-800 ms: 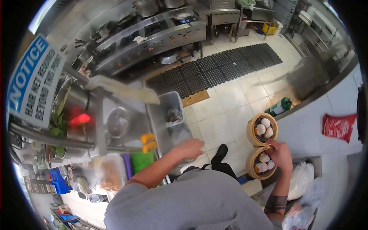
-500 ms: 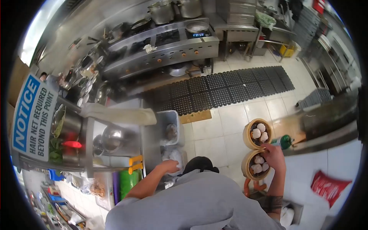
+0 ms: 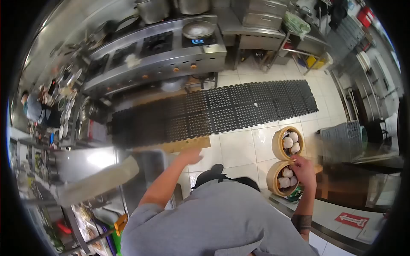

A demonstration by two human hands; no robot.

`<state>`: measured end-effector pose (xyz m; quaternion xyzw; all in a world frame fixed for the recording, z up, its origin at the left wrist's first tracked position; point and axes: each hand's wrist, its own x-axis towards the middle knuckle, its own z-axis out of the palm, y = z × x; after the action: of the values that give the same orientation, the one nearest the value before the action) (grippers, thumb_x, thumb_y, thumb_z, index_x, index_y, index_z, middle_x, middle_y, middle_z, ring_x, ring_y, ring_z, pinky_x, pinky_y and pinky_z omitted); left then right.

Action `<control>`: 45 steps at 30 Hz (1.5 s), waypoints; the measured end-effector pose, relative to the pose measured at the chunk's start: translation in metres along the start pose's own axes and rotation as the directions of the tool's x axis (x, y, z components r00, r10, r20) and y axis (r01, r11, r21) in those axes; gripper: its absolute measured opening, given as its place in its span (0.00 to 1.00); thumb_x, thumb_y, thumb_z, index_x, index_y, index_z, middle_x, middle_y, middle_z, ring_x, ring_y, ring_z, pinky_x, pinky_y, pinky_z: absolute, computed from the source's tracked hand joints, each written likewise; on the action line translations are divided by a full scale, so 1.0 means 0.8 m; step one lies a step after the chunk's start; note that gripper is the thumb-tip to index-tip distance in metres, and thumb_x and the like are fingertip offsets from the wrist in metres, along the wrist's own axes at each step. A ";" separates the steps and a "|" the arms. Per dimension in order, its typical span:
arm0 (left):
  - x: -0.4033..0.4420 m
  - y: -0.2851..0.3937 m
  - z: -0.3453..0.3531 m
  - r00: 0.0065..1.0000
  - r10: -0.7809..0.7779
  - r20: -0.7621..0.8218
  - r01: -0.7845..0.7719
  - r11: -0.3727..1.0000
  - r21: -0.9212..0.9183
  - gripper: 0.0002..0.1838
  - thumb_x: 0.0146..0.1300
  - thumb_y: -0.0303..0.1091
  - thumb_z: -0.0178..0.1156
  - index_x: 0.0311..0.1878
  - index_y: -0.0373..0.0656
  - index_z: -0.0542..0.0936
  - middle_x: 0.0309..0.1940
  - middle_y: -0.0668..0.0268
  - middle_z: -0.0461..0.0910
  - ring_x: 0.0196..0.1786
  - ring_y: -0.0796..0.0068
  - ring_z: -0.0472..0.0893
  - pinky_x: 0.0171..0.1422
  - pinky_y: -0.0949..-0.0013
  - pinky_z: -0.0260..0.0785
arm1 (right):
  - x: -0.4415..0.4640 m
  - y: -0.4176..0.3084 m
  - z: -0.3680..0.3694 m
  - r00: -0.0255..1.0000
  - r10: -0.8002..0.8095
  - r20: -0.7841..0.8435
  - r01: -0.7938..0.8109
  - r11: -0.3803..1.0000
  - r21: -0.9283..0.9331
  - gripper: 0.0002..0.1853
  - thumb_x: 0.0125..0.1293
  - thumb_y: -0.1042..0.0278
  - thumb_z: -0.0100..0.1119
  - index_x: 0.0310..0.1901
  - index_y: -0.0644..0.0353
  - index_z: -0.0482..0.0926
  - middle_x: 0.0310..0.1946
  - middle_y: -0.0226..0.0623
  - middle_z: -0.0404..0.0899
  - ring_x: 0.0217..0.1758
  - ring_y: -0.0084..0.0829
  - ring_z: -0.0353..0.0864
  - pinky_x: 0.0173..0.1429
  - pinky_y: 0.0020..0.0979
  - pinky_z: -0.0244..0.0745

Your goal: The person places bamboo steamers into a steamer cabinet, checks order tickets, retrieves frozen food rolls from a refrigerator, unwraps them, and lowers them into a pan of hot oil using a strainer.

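Right grip: your right hand (image 3: 304,170) is clamped on the rims where the far steamer (image 3: 277,145) meets the near steamer (image 3: 270,179); fingers hidden underneath cannot be told.
Left grip: your left hand (image 3: 191,156) is open, fingers extended, with nothing seen in it.
Steamers' place: side by side, rims touching, held up over the tiled floor (image 3: 239,149), near the right end of the black mat (image 3: 239,106).
Reason for hold: the shared rim probably lets you bear both with one hand; their upward-facing openings seem meant to keep the food from rolling out.
Steamer material: pale, woody, bamboo-like bands, round and shallow.
Food: far dumplings (image 3: 288,142) and near dumplings (image 3: 284,182), about three per steamer, whitish, rounded, softly pleated, bunched off-centre.
Underfoot: glossy pale tiles beside the mat's perforated, scalloped edge.
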<state>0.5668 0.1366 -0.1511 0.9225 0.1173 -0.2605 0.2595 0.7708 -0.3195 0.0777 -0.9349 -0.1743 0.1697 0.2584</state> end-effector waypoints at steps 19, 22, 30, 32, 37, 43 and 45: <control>0.365 0.083 -0.103 0.996 -0.093 0.013 0.093 0.996 -0.005 0.23 0.74 0.49 0.52 0.45 0.37 0.85 0.50 0.46 0.86 0.54 0.40 0.83 0.60 0.44 0.75 | 0.585 0.104 -0.199 0.987 -0.136 0.086 0.140 0.990 -0.034 0.17 0.60 0.72 0.66 0.53 0.56 0.87 0.35 0.51 0.87 0.37 0.49 0.88 0.46 0.42 0.82; 0.403 0.108 -0.142 0.981 -0.188 0.046 0.190 0.981 -0.046 0.22 0.74 0.47 0.52 0.39 0.37 0.85 0.48 0.47 0.86 0.52 0.40 0.84 0.58 0.45 0.76 | 0.683 0.101 -0.216 0.980 -0.174 0.096 0.171 0.984 0.042 0.18 0.59 0.75 0.65 0.52 0.58 0.87 0.35 0.51 0.87 0.37 0.48 0.88 0.46 0.41 0.82; 0.787 0.147 -0.370 0.969 -0.095 -0.228 -0.003 0.919 -0.393 0.22 0.71 0.47 0.57 0.40 0.34 0.86 0.41 0.42 0.85 0.48 0.39 0.85 0.55 0.45 0.76 | 0.891 0.080 -0.293 0.997 -0.056 0.059 0.053 0.997 0.054 0.19 0.61 0.76 0.64 0.54 0.58 0.87 0.35 0.50 0.88 0.36 0.43 0.89 0.46 0.38 0.82; 0.914 0.180 -0.460 0.975 -0.056 -0.213 -0.044 0.898 -0.437 0.21 0.71 0.48 0.59 0.44 0.35 0.85 0.41 0.45 0.86 0.49 0.44 0.86 0.55 0.49 0.76 | 0.933 0.079 -0.317 0.998 -0.037 0.049 0.036 0.999 0.019 0.18 0.60 0.79 0.65 0.54 0.60 0.87 0.36 0.47 0.89 0.37 0.36 0.89 0.47 0.35 0.83; 1.103 0.348 -0.705 0.937 -0.033 -0.348 -0.301 0.429 -0.852 0.11 0.70 0.36 0.62 0.46 0.39 0.86 0.35 0.65 0.88 0.35 0.73 0.83 0.43 0.67 0.77 | 1.029 0.077 -0.379 0.995 -0.089 -0.035 0.089 0.996 0.010 0.18 0.60 0.82 0.65 0.53 0.62 0.86 0.36 0.44 0.90 0.37 0.29 0.89 0.48 0.31 0.83; 1.204 0.484 -0.898 0.831 -0.094 -0.548 -0.521 -0.474 -0.710 0.28 0.67 0.27 0.62 0.70 0.41 0.69 0.59 0.60 0.81 0.60 0.64 0.81 0.66 0.60 0.75 | 1.149 0.085 -0.473 0.991 -0.130 0.018 0.130 0.991 0.000 0.18 0.60 0.78 0.64 0.52 0.61 0.86 0.36 0.49 0.89 0.39 0.41 0.91 0.48 0.36 0.83; 1.218 0.498 -0.918 0.784 -0.165 -0.599 -0.556 -0.618 -0.556 0.31 0.64 0.23 0.61 0.71 0.41 0.66 0.62 0.58 0.79 0.63 0.62 0.80 0.69 0.58 0.73 | 1.194 0.087 -0.506 0.968 -0.248 0.044 0.250 0.967 -0.052 0.18 0.59 0.78 0.66 0.52 0.61 0.86 0.35 0.48 0.89 0.38 0.40 0.91 0.48 0.36 0.83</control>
<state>1.8304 0.2782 0.0233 0.2145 0.0896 0.2599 0.9373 1.7942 -0.1523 0.1502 -0.9094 -0.2998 0.1479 0.2475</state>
